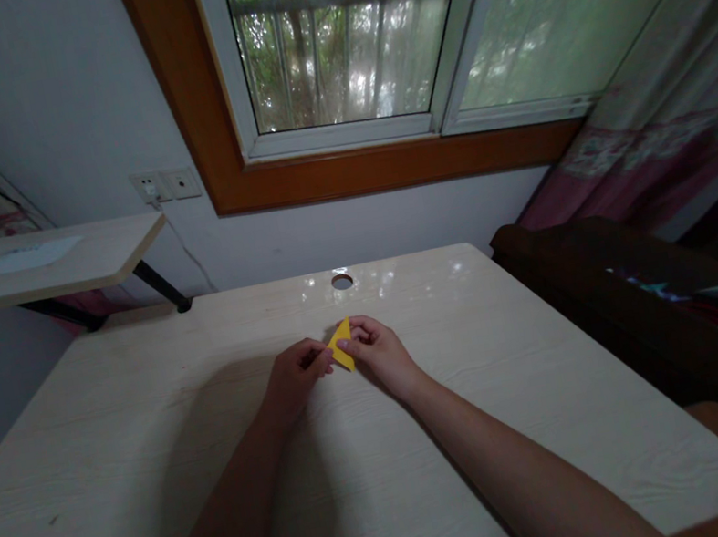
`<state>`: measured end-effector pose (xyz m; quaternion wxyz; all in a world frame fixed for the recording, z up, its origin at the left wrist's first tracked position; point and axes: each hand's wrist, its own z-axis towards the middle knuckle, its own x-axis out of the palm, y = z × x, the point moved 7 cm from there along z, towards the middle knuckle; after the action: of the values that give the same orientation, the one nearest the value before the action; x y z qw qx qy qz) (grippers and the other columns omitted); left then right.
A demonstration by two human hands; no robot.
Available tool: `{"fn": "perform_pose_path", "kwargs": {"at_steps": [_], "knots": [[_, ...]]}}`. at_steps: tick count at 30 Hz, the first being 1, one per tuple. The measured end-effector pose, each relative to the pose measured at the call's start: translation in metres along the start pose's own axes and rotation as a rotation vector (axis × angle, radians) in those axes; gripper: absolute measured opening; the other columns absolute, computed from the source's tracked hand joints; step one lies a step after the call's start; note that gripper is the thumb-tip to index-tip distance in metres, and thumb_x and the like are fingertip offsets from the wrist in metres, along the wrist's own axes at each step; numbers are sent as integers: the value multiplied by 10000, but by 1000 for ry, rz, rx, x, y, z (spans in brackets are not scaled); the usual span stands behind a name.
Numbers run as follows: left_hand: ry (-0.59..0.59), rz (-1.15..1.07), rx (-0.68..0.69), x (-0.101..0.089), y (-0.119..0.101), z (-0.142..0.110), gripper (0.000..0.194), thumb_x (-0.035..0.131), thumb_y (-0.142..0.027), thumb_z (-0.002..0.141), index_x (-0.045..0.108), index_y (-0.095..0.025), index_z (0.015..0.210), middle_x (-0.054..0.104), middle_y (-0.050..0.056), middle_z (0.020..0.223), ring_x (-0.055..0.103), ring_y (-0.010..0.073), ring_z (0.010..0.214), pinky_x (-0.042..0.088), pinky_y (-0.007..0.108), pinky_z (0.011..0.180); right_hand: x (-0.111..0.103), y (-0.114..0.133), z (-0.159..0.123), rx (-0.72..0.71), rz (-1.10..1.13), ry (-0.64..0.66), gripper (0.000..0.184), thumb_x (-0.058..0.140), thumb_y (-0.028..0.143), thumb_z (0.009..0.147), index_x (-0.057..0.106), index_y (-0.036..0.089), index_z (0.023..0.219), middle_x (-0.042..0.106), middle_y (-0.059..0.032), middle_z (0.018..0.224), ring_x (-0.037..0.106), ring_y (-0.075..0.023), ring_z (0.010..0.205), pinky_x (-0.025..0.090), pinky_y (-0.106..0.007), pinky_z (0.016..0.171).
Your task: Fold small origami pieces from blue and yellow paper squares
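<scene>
A small piece of folded yellow paper (344,350), roughly triangular, is held between my two hands over the middle of the desk. My left hand (299,373) pinches its left corner between thumb and fingers. On the other side, my right hand (377,349) grips it, the thumb lying on the near face and the fingers behind. The fingers behind the paper are partly hidden.
The pale wood-grain desk (166,515) has a round cable hole (342,282) near its back edge. A raised shelf (138,238) on black legs stands at the back left. Beyond lies a window (350,57); dark wooden furniture (560,270) borders the right side.
</scene>
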<state>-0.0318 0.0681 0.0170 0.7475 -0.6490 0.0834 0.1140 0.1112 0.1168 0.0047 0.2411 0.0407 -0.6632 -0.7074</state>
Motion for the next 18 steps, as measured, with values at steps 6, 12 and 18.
{"fn": "perform_pose_path", "kwargs": {"at_steps": [6,12,18], "knots": [[19,-46,-36,2,6,0,198,615,-349,830,651,-163,772,678,13,683,625,140,622,484,239,611,-3,-7,1,-12,-42,-33,300,754,326,728,657,204,984,637,16,725,576,-143,655,450,-276,648],[39,-76,-54,2,8,0,194,619,-335,824,639,-156,752,675,18,679,601,129,593,475,236,590,-8,2,-3,-58,-42,-149,245,727,288,742,647,200,956,669,-1,747,594,-151,687,457,-287,690],[53,-87,-57,2,7,0,208,621,-344,824,637,-155,739,668,16,668,591,128,587,468,233,585,-15,10,-1,-85,58,-202,314,716,246,735,621,207,1032,689,1,786,611,-149,738,462,-289,754]]}}
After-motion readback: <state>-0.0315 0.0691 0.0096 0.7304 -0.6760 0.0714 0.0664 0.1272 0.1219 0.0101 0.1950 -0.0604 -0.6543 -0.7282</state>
